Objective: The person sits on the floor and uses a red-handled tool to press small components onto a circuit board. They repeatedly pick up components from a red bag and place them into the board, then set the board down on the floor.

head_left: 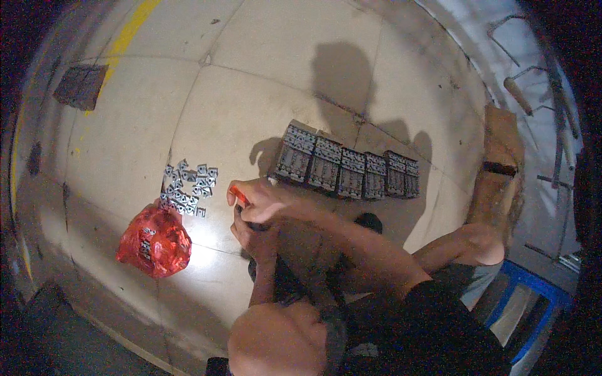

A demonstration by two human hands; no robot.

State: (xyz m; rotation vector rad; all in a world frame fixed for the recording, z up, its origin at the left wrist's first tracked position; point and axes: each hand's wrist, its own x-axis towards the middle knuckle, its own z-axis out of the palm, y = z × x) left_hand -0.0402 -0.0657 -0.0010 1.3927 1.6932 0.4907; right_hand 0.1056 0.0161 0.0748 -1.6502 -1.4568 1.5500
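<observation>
My hands come together in the middle of the view, above the floor. My right hand [264,202] is closed around a slim red object [239,195], perhaps a tool handle; its kind is unclear. Just below, the fingers of my left hand [257,241] curl around something dark that they mostly hide. To the left lies a loose group of small grey-white square pieces [188,191] with dark marks. A crumpled red plastic bag [155,244] sits beside them. Beyond my right forearm stands a row of grey blocks [348,163] with rows of holes, set side by side.
Tiled floor [251,94] spreads out ahead, with a yellow line [133,28] at the far left. Near it lies a dark flat block [81,86]. On the right are a cardboard piece [501,141], metal racks and a blue-framed seat [533,285]. My bent knees flank my arms.
</observation>
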